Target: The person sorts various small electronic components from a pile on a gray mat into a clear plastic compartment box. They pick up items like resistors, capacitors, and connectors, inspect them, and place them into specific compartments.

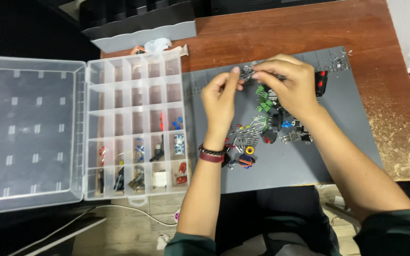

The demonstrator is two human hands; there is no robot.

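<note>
My left hand (220,97) and my right hand (288,84) meet above a grey work mat (347,114), fingertips pinched together on a small metallic component with thin leads (246,73). Below the hands, a loose pile of small electronic parts (262,128) lies on the mat: green terminal blocks, black pieces, a yellow ring, red and blue bits. My left wrist carries a dark red band. A clear plastic compartment box (134,95) lies open to the left of the mat, with a few parts in its lower cells.
The box's clear lid (27,132) lies flat at far left. A grey tray-like organiser (143,33) stands at the back of the brown wooden table (380,28). A white cable (119,211) runs below the table edge.
</note>
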